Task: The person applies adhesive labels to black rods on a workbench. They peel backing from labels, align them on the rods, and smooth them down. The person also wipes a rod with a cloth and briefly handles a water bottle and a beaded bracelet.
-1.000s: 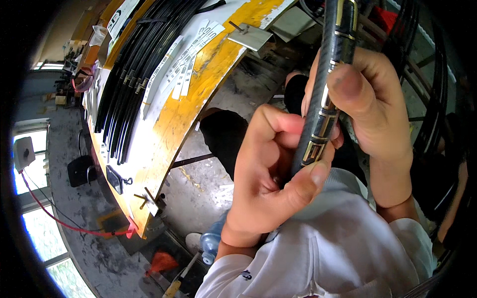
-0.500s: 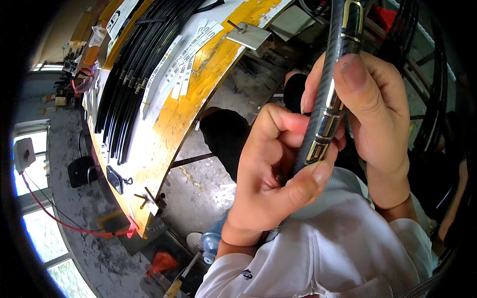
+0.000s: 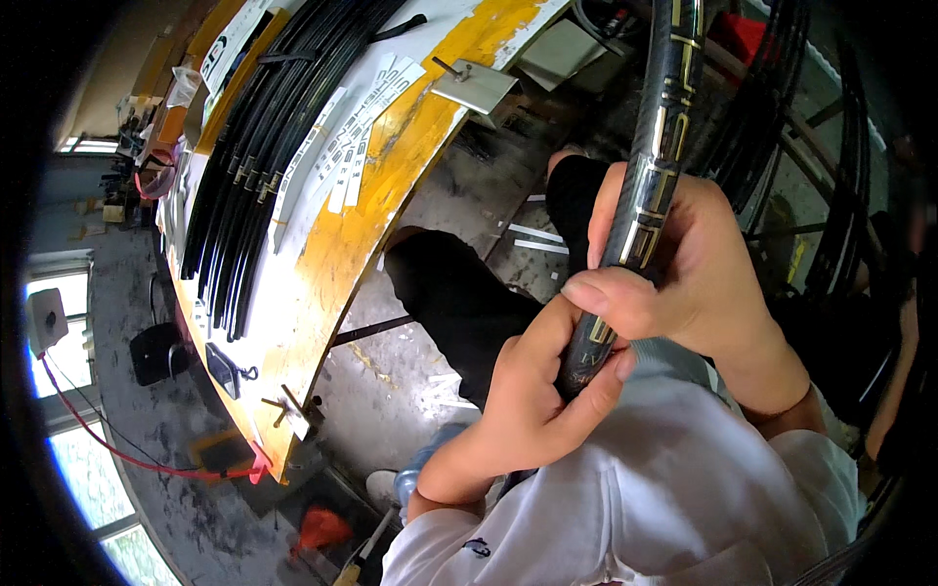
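Observation:
A long black tube (image 3: 650,166) with a carbon-weave surface and gold lettering slants across the view, its upper end running out of the frame. My left hand (image 3: 532,396) is closed around the tube's lower end, thumb on one side and fingers on the other. Higher up, my right hand (image 3: 708,278) grips the same tube, its thumb laid across the front just above my left hand. What the fingers behind the tube do is hidden.
On the left, a yellow-and-white worktable (image 3: 322,264) carries a bundle of black rods (image 3: 259,166) and white printed strips (image 3: 366,127). A metal plate clamp (image 3: 474,86) sits on its edge. Black curved lengths (image 3: 850,186) hang at right. A blue bottle (image 3: 415,469) stands below.
My right hand has slid down the tube towards my left hand, its thumb now across the tube. More gold lettering shows above it. My left hand has shifted slightly lower.

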`<state>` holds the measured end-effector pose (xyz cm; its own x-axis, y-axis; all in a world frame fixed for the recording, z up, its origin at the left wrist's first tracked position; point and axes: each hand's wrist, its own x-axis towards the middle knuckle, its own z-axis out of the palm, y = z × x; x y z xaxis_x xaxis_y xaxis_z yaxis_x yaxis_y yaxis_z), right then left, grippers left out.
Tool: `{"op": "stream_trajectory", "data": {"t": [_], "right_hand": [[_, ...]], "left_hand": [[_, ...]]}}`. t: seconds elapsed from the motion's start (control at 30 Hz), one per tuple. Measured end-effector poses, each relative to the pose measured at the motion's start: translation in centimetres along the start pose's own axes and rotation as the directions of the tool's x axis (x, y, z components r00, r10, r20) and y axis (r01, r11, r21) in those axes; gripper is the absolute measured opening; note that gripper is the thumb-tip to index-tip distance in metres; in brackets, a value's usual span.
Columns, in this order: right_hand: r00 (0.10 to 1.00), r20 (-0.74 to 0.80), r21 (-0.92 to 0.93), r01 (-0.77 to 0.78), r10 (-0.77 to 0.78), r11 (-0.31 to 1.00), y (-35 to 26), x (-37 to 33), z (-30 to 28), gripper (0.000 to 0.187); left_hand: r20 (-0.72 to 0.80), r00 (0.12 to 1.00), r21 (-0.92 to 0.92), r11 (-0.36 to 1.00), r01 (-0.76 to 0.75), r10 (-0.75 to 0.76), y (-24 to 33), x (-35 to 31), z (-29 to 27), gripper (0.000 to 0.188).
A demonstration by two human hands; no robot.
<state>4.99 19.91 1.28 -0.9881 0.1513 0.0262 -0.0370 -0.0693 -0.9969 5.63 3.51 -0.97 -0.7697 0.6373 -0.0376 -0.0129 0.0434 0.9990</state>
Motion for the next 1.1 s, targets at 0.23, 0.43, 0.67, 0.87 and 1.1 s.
{"op": "stream_trajectory", "data": {"t": [0.23,0.43,0.67,0.87,1.1], "right_hand": [[0.999,-0.050,0.090,-0.004,0.009,0.996,-2.0,2.4,-1.1,0.032],[0.998,0.067,-0.127,0.015,-0.006,0.992,-0.2,1.8,-1.4,0.042],[0.984,0.166,0.021,-0.070,0.066,0.997,1.8,0.3,0.1,0.046],[0.862,-0.069,-0.300,0.462,-0.502,0.834,1.2,-0.4,-1.7,0.080],[0.729,0.240,-0.603,0.630,-0.641,0.490,-2.0,-2.2,-2.4,0.051]], "left_hand": [[0.009,0.999,0.066,0.997,0.038,-0.039,-0.4,-0.5,-0.2,0.015],[0.015,0.982,0.296,0.937,-0.186,0.190,-1.3,-0.1,-0.6,0.017],[-0.020,0.978,0.240,0.950,-0.199,0.209,-1.8,0.3,-0.5,0.018],[0.018,0.998,-0.003,0.998,0.064,-0.064,-0.4,-1.3,-1.0,0.026],[-0.014,0.992,0.177,0.977,-0.119,0.123,0.1,-1.9,-0.5,0.032]]}}
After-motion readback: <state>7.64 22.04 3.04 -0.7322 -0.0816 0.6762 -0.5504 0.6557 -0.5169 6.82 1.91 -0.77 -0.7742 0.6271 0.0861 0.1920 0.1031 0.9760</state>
